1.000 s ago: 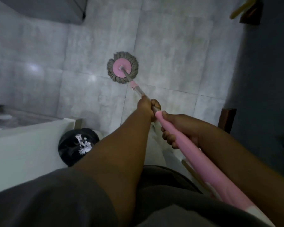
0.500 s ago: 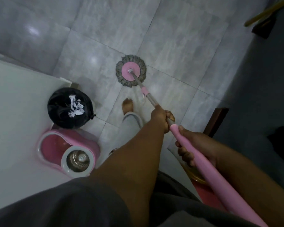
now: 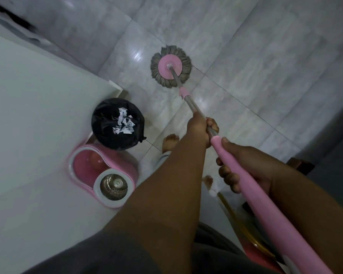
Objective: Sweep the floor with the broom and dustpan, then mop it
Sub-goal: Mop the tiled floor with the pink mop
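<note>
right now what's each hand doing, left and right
Left hand: closed around the mop's metal shaft.
Right hand: closed around the mop's pink grip.

Black-bagged bin [image 3: 118, 123] beside a white counter [image 3: 38, 115]

Mop head [image 3: 170, 66]: on the floor [image 3: 265, 76].
Bin [image 3: 103, 119]: left of the handle [image 3: 265, 204].
Bucket [image 3: 107, 162]: just beside bin, nearer.

The mop [image 3: 169, 66] has grey-brown strands, a pink disc, silvery shaft and pink grip. The floor [image 3: 246, 56] is pale grey, marbled. The bucket [image 3: 120, 161] is pink, white-rimmed; the bin bag [image 3: 104, 125] black with seemingly white scraps.
</note>
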`<state>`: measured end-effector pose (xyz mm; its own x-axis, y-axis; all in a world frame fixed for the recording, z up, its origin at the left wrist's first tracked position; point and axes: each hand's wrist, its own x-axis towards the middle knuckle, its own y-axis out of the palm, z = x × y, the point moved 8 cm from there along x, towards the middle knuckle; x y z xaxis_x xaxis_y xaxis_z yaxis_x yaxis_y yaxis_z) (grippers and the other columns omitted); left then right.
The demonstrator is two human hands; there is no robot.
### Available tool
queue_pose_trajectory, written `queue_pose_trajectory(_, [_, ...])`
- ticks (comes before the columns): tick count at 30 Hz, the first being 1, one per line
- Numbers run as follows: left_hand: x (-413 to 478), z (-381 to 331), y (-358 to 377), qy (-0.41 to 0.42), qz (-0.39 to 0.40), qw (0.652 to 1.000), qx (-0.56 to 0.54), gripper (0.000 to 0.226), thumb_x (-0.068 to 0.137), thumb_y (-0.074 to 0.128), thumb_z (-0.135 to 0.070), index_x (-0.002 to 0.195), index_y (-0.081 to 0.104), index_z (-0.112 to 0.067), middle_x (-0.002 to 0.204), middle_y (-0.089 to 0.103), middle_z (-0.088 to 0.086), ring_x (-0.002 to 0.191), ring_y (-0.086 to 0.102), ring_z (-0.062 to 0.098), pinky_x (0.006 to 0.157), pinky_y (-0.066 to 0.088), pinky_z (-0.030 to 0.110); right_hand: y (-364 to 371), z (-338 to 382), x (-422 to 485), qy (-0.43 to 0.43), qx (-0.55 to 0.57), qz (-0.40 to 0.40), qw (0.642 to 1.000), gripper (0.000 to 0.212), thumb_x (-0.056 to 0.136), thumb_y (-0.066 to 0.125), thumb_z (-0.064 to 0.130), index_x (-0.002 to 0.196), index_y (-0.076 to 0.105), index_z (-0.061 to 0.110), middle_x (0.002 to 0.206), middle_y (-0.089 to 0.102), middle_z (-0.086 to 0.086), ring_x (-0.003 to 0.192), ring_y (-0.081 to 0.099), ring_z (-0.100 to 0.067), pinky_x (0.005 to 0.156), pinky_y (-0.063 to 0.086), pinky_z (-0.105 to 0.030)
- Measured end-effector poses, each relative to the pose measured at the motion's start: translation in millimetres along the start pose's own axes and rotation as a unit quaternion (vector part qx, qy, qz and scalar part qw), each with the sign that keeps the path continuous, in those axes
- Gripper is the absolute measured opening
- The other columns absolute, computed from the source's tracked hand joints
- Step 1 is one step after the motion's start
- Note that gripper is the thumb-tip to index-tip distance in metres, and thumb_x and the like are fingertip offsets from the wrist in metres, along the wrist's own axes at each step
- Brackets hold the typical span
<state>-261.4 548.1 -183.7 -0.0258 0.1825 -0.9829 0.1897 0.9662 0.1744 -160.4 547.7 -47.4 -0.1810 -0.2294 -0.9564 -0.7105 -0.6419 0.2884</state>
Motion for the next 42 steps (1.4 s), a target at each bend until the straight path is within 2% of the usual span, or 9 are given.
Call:
queue_pose_trajectory(5, [11.2,-90.9,-27.6,0.029,-0.016,0.998,-0.050,0.042,0.104,0.038,-0.047,0.081,0.042,-0.013,0.039,0.034,-0.003,0.026,0.032,0.008,0.035,0.030,0.010,61.8,66.9,33.6,-0.013,-0.053,0.030,0.998,0.052,0.082,0.058,0.063,0.075,0.056,0.012,0.056,0.049,-0.003,0.039,0.043,-0.013,0.040,0.039,-0.022])
queue_pose_trajectory(10, [19.2,-158.0,-71.0,0.042,-0.030,0.993,-0.107,0.041,0.102,0.047,-0.046,0.077,0.043,-0.014,0.046,0.039,-0.005,0.026,0.036,0.007,0.030,0.031,0.012,119.6,109.8,66.9,-0.031,-0.087,0.040,0.995,0.047,0.094,0.051,0.058,0.091,0.056,0.012,0.055,0.045,-0.003,0.037,0.041,-0.011,0.039,0.040,-0.018])
queue_pose_trajectory(16, [15.8,-165.2,-103.0,0.057,-0.042,0.995,-0.076,0.047,0.104,0.039,-0.046,0.067,0.037,-0.016,0.031,0.040,-0.003,0.021,0.038,0.009,0.027,0.029,0.012,143.4,97.2,77.3,-0.037,-0.082,0.035,0.995,0.048,0.096,0.049,0.056,0.078,0.051,0.011,0.053,0.041,-0.002,0.035,0.037,-0.009,0.038,0.035,-0.016])
queue_pose_trajectory(21, [9.4,-86.1,-99.3,0.033,-0.034,0.995,-0.088,0.048,0.103,0.043,-0.045,0.066,0.039,-0.015,0.040,0.038,-0.004,0.026,0.033,0.008,0.032,0.028,0.010,102.8,33.8,58.2,-0.074,-0.066,0.002,0.995,0.048,0.097,0.045,0.056,0.081,0.054,0.011,0.059,0.040,-0.003,0.034,0.036,-0.008,0.036,0.032,-0.014])
queue_pose_trajectory(25, [-3.1,14.6,-99.8,0.005,-0.028,0.999,-0.027,0.047,0.104,0.037,-0.048,0.070,0.038,-0.015,0.040,0.034,-0.003,0.025,0.031,0.009,0.034,0.028,0.008,49.5,-58.3,34.5,-0.069,-0.058,-0.041,0.995,0.053,0.092,0.051,0.061,0.081,0.056,0.010,0.058,0.049,-0.003,0.037,0.043,-0.009,0.039,0.038,-0.018])
queue_pose_trajectory(31, [-40.3,170.5,-93.7,-0.026,0.004,0.996,0.081,0.044,0.107,0.028,-0.042,0.073,0.037,-0.014,0.044,0.033,-0.002,0.030,0.030,0.010,0.035,0.028,0.010,-24.8,-206.9,2.2,-0.066,0.035,-0.057,0.996,0.057,0.088,0.053,0.066,0.080,0.057,0.009,0.056,0.053,-0.003,0.038,0.047,-0.011,0.039,0.042,-0.021])
queue_pose_trajectory(36, [-60.8,305.0,-94.1,-0.066,0.019,0.969,0.235,0.048,0.107,0.026,-0.037,0.065,0.033,-0.014,0.035,0.032,-0.001,0.023,0.030,0.011,0.033,0.027,0.008,-69.3,-332.2,-20.1,-0.057,0.162,-0.055,0.984,0.061,0.072,0.061,0.072,0.073,0.060,0.011,0.054,0.052,-0.004,0.036,0.047,-0.014,0.037,0.042,-0.023])
queue_pose_trajectory(39, [-75.1,371.3,-101.4,-0.093,0.026,0.947,0.308,0.042,0.106,0.026,-0.032,0.069,0.034,-0.015,0.046,0.034,0.001,0.034,0.032,0.012,0.035,0.030,0.013,-77.6,-392.6,-32.0,-0.055,0.260,-0.009,0.964,0.061,0.074,0.057,0.069,0.066,0.060,0.009,0.049,0.051,-0.007,0.032,0.047,-0.018,0.036,0.044,-0.025])
queue_pose_trajectory(42, [-83.3,415.6,-109.2,-0.125,0.037,0.924,0.360,0.042,0.107,0.027,-0.031,0.069,0.036,-0.014,0.053,0.034,0.001,0.036,0.033,0.012,0.034,0.030,0.017,-85.2,-435.2,-38.5,-0.057,0.333,-0.022,0.941,0.060,0.077,0.056,0.066,0.076,0.061,0.007,0.052,0.050,-0.009,0.033,0.047,-0.018,0.035,0.044,-0.025])
